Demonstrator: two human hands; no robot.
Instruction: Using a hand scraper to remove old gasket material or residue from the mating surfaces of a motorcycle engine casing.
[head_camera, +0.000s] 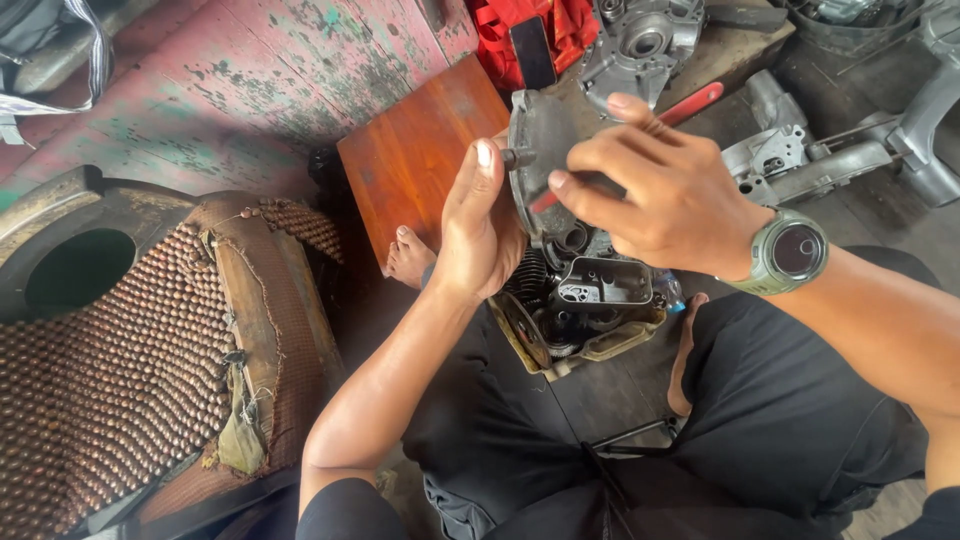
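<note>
Seat cushion (120, 370): we note it as the largest item, lower left, covered in brown beads, worn at the torn edge, resting on a dark frame with a round hole.
Painted boards (250, 70): upper left, flaking red and green paint.
Wooden board (415, 150): reddish brown, tilted, just left of our hands; a bare foot (410, 258) shows at its lower edge.
Engine block (580, 315): between our knees, dark and oily, with a spring and gear visible; it sits directly under the cover we hold.
Metal casings (800, 160): grey castings lie upper right, well apart from the engine block; another one sits at top centre beside a red cloth (520, 30).
Engine cover (545, 150): grey, rounded, held upright above the engine block, between both our hands.
Left hand (480, 235): palm wrapped against the cover's left edge, thumb raised along it, fingers hidden behind.
Right hand (660, 190): fingers curled together, pinching a red-handled tool (690, 103) against the cover's face; the tool's tip is hidden, so we cannot tell its kind.
Wristwatch (790, 252): olive green, round dark face, on our right wrist.
</note>
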